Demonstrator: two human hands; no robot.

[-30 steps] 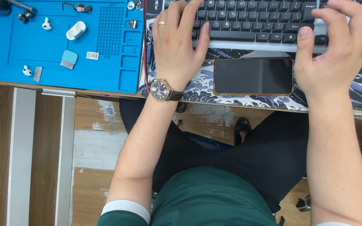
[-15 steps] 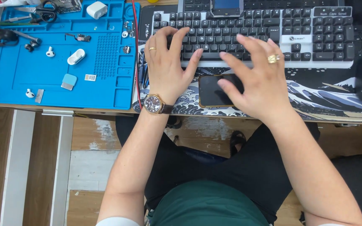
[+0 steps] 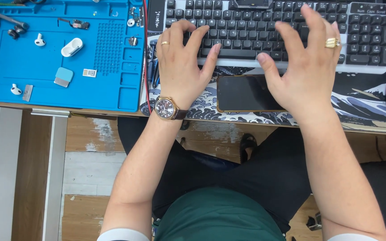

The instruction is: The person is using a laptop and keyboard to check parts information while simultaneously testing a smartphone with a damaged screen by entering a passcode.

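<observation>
The tabletop (image 3: 45, 107) is covered at 10 o'clock by a blue work mat (image 3: 32, 67) and at 2 o'clock by a wave-patterned desk mat (image 3: 362, 105)

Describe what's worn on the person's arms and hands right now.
The left hand carries a gold band on one finger and a round gold-cased wristwatch with a dark dial and dark strap. The right hand has a chunkier gold ring. Forearms are bare; white sleeve cuffs show at the elbows.

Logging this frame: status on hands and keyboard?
Left hand and right hand both open, fingers spread over black keyboard. Dark smartphone flat between the wrists, partly under right hand. Nothing blocking keys.
</observation>
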